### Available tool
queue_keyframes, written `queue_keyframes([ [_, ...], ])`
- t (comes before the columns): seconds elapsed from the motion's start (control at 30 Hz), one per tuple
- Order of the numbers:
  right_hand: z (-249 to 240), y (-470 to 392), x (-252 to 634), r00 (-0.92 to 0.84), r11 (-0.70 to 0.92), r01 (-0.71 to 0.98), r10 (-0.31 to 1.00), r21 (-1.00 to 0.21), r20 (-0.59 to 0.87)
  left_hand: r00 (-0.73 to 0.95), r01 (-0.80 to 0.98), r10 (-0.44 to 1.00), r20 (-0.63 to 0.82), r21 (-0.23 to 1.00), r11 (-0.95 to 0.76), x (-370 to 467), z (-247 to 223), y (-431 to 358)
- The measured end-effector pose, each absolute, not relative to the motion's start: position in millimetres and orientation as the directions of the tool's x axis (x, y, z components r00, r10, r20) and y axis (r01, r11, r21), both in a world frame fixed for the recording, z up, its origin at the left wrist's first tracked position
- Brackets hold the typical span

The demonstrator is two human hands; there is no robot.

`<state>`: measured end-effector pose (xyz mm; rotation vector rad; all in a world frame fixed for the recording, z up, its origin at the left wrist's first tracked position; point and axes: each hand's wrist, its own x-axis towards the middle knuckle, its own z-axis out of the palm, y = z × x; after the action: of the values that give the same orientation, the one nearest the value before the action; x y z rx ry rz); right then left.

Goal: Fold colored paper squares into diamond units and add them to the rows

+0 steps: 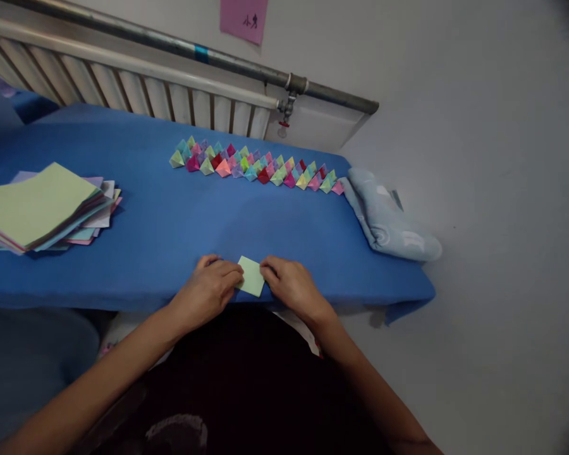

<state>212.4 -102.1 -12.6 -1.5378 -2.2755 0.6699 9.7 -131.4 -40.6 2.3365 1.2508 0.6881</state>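
A small pale green square of folded paper (251,277) lies near the front edge of the blue-covered table (171,221). My left hand (213,281) grips its left side, fingers bent over the edge. On the opposite side, my right hand (287,281) pinches the right edge between thumb and curled fingers. The fingertips partly cover both edges, and the inner folds cannot be made out. Beyond my hands, several folded paper shapes (251,165) in many colours stand in close rows.
To the left is a loose stack of coloured paper sheets (42,202). A folded light blue towel (384,221) lies at the table's right end against the wall. A radiator (156,95) and a metal pipe (246,71) run along the back, with a pink note (243,19) above.
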Motion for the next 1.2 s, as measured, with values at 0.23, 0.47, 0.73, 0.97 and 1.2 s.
queue_keyframes([
  [0.23,-20,-114,231,-0.564,0.556,0.63,0.807,-0.542,0.172,0.525,0.661,0.785,0.329,0.424,-0.619,5,-42,-133],
  [0.47,-24,-110,234,-0.594,0.522,0.59,0.798,-0.616,0.108,0.517,0.677,0.774,0.365,0.38,-0.631,5,-47,-129],
  [0.73,-24,-107,236,-0.588,0.536,0.588,0.798,-0.607,0.135,0.509,0.672,0.773,0.378,0.387,-0.632,6,-46,-128],
  [0.97,-35,-104,231,-0.544,0.565,0.626,0.81,-0.537,0.219,0.503,0.671,0.78,0.373,0.4,-0.624,6,-44,-128],
  [1.2,-44,-101,229,-0.521,0.58,0.631,0.809,-0.515,0.274,0.489,0.687,0.762,0.424,0.352,-0.636,10,-46,-130],
])
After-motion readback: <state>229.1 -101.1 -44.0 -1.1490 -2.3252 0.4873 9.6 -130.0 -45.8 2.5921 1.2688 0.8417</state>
